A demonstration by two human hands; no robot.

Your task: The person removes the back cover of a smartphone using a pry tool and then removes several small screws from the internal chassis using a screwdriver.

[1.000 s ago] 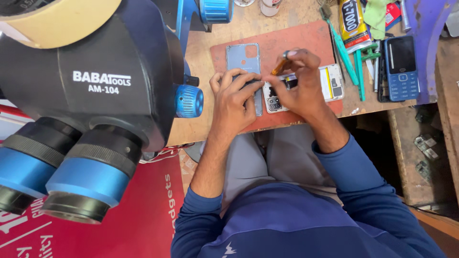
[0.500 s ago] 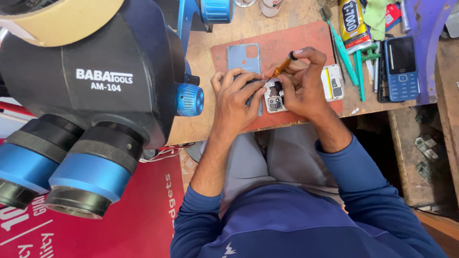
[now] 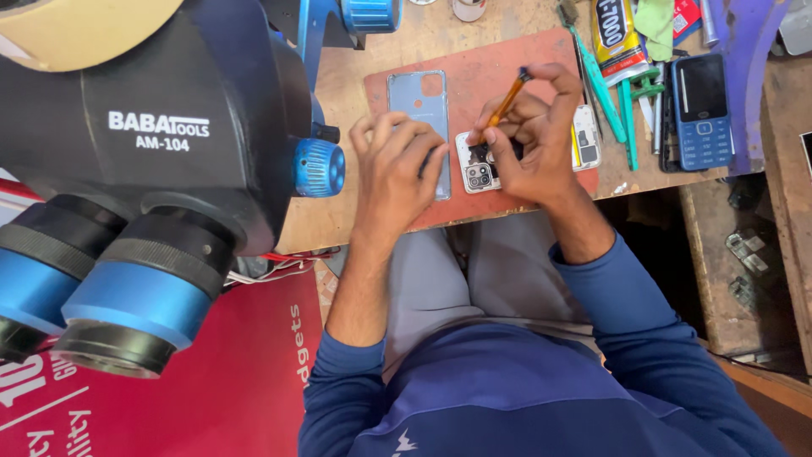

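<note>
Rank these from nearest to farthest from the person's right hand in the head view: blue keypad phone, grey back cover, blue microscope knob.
1. Grey back cover, just left of the right hand, on the red mat.
2. Blue keypad phone, farther right.
3. Blue microscope knob, farthest left.

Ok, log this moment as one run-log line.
left hand: steadies opened phone | right hand: holds orange screwdriver, tip at phone | back cover: beside, on red mat

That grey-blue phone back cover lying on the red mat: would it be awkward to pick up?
Probably. The back cover lies flat on the red mat, so there is little edge for a grip. It looks thin and glossy, likely light, somewhat bendy and slippery. It should slide rather than roll.
</note>
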